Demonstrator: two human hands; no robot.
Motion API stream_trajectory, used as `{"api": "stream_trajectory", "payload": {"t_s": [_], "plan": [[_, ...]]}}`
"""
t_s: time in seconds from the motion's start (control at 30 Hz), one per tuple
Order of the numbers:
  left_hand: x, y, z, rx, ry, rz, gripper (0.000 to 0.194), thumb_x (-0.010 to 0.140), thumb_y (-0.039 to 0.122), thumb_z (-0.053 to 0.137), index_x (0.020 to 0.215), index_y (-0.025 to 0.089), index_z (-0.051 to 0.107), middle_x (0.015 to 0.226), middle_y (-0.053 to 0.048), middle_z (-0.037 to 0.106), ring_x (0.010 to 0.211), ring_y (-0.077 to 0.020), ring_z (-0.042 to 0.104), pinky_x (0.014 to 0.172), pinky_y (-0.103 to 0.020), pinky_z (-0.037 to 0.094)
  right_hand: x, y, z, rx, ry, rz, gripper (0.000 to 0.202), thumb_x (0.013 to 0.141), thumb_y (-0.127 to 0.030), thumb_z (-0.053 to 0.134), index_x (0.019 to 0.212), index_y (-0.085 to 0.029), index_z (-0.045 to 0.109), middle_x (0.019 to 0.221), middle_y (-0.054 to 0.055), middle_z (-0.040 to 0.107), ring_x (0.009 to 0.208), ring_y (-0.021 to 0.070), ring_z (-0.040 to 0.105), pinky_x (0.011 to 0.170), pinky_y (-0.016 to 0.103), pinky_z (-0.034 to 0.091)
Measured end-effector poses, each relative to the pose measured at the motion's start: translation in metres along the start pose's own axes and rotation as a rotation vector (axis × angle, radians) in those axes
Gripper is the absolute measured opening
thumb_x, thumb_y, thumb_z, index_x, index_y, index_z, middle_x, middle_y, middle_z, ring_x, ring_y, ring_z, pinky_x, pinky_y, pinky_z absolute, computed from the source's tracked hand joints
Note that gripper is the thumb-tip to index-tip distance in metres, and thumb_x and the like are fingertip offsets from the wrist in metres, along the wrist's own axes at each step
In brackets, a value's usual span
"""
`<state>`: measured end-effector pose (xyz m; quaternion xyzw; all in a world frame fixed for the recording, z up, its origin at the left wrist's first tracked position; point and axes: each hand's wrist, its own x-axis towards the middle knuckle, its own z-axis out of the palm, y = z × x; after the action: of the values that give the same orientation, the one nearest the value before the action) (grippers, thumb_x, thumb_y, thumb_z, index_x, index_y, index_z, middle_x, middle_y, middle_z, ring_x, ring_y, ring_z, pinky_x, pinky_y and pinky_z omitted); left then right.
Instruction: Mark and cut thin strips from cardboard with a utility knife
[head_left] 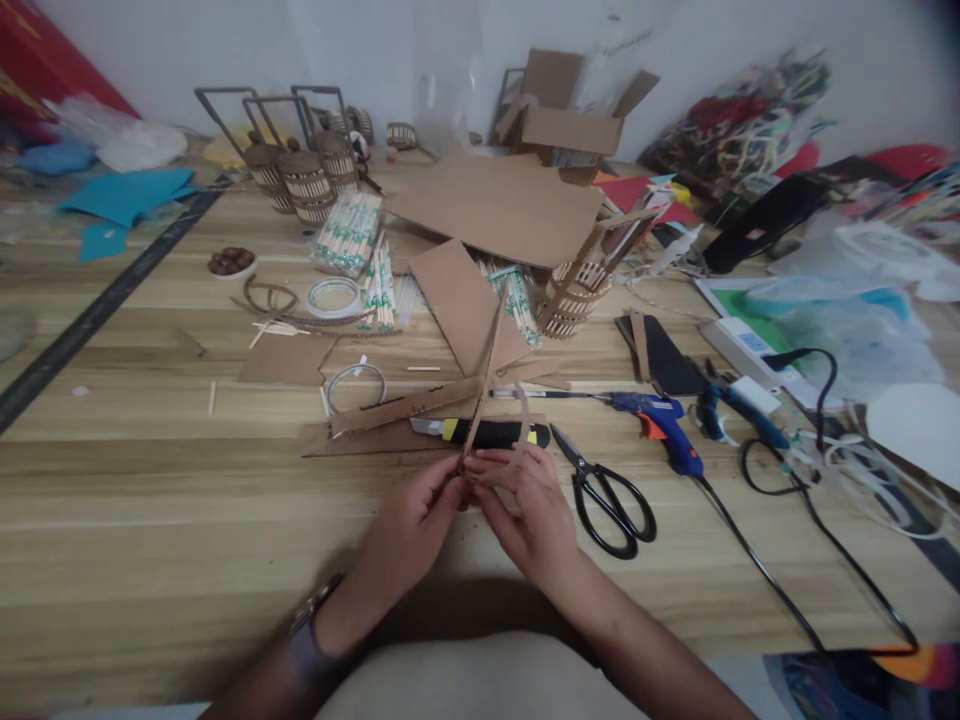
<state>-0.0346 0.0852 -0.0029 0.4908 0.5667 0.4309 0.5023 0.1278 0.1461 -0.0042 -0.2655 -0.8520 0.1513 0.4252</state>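
Close to the table's front edge, my left hand point(416, 525) and my right hand point(532, 510) meet, fingertips pinched together on a thin cardboard strip point(486, 385). One end of the strip rises away from my fingers toward the back; a paler narrow length curls up by my right fingers. The part between my fingertips is mostly hidden. Just beyond my hands a utility knife point(495, 433) with black and yellow handle lies on cardboard pieces point(360, 440). Black-handled scissors point(611, 500) rest to the right of my right hand, and a blue glue gun point(660, 415) lies past them.
Bamboo-stick lantern shapes point(307, 185) stand at the back left, another point(574, 300) right of centre. Cardboard sheets point(499, 205), bundled sticks point(349, 230), tape rolls point(334, 298) and a bowl of brown balls point(232, 263) lie behind. Black cables point(757, 575) cross the right side.
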Motion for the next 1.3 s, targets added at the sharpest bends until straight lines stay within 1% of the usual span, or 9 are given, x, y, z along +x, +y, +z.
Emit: {"api": "stream_trajectory", "payload": {"t_s": [0.13,0.33,0.57,0.7,0.8,0.93,1.03,1.2,1.3], "plan": [[0.0007,0.0003,0.0014,-0.014,-0.020,0.013,0.036,0.099,0.040,0.048,0.120,0.020,0.070,0.105,-0.006,0.078,0.088,-0.0197,0.073,0.081,-0.031,0.058,-0.0005,-0.0003,-0.0018,0.020,0.013,0.044,0.020,0.094,-0.012,0.056,0.107,-0.027,0.060,0.096,0.000,0.079,0.094,0.0186,0.074,0.096,0.041,0.046],[-0.0008,-0.0011,-0.0004,-0.033,-0.050,-0.016,0.036,0.100,0.041,0.048,0.117,0.019,0.071,0.102,-0.007,0.079,0.092,-0.0206,0.074,0.084,-0.032,0.058,-0.0006,-0.0014,-0.0029,0.142,0.066,0.169,0.020,0.095,-0.010,0.051,0.102,-0.028,0.056,0.093,0.001,0.078,0.093,0.0189,0.074,0.092,0.041,0.050],[0.0018,0.0021,-0.0034,0.037,-0.054,0.000,0.040,0.100,0.045,0.048,0.128,0.023,0.067,0.117,-0.006,0.076,0.102,-0.0228,0.071,0.087,-0.034,0.055,0.0006,-0.0019,-0.0022,0.094,-0.004,0.051,0.022,0.093,-0.014,0.054,0.109,-0.029,0.057,0.095,0.001,0.078,0.093,0.0198,0.074,0.093,0.042,0.051],[0.0022,-0.0016,-0.0037,0.062,-0.033,-0.007,0.040,0.101,0.044,0.046,0.128,0.023,0.067,0.118,-0.006,0.075,0.106,-0.0239,0.070,0.089,-0.035,0.055,-0.0009,-0.0015,0.0020,0.028,-0.025,0.062,0.016,0.094,-0.021,0.061,0.108,-0.028,0.058,0.102,0.004,0.078,0.100,0.0219,0.072,0.094,0.043,0.049],[0.0013,-0.0052,-0.0038,0.055,-0.035,0.001,0.040,0.102,0.042,0.046,0.129,0.022,0.065,0.119,-0.007,0.075,0.102,-0.0230,0.070,0.089,-0.035,0.055,-0.0018,-0.0012,0.0040,0.009,-0.014,0.062,0.013,0.095,-0.017,0.059,0.102,-0.028,0.058,0.101,0.003,0.078,0.099,0.0208,0.072,0.094,0.043,0.048],[0.0008,-0.0046,-0.0033,0.043,-0.049,0.009,0.037,0.101,0.038,0.046,0.123,0.021,0.069,0.107,-0.006,0.078,0.094,-0.0215,0.072,0.086,-0.033,0.056,0.0001,-0.0022,0.0009,0.053,0.013,0.139,0.014,0.095,-0.014,0.055,0.099,-0.028,0.057,0.092,0.001,0.078,0.090,0.0192,0.074,0.095,0.041,0.048],[0.0012,-0.0023,-0.0029,0.028,-0.065,-0.021,0.036,0.100,0.037,0.046,0.119,0.020,0.071,0.099,-0.006,0.079,0.089,-0.0211,0.073,0.084,-0.033,0.056,0.0024,-0.0038,-0.0021,0.093,0.034,0.201,0.017,0.095,-0.012,0.052,0.099,-0.028,0.056,0.089,0.000,0.077,0.089,0.0190,0.074,0.092,0.040,0.050],[0.0034,0.0001,-0.0040,0.003,-0.068,-0.023,0.038,0.100,0.043,0.050,0.127,0.022,0.068,0.123,-0.007,0.074,0.110,-0.0236,0.069,0.094,-0.034,0.053,0.0015,-0.0049,-0.0004,0.115,0.014,0.094,0.019,0.091,-0.011,0.055,0.101,-0.028,0.055,0.092,0.000,0.076,0.091,0.0191,0.073,0.093,0.040,0.049],[0.0043,0.0011,-0.0048,0.019,-0.064,0.002,0.039,0.101,0.043,0.048,0.128,0.023,0.068,0.127,-0.006,0.073,0.116,-0.0245,0.067,0.099,-0.036,0.051,-0.0007,-0.0037,0.0029,0.081,0.004,0.068,0.017,0.092,-0.015,0.059,0.103,-0.027,0.055,0.096,0.001,0.076,0.095,0.0201,0.072,0.093,0.041,0.048]]}}
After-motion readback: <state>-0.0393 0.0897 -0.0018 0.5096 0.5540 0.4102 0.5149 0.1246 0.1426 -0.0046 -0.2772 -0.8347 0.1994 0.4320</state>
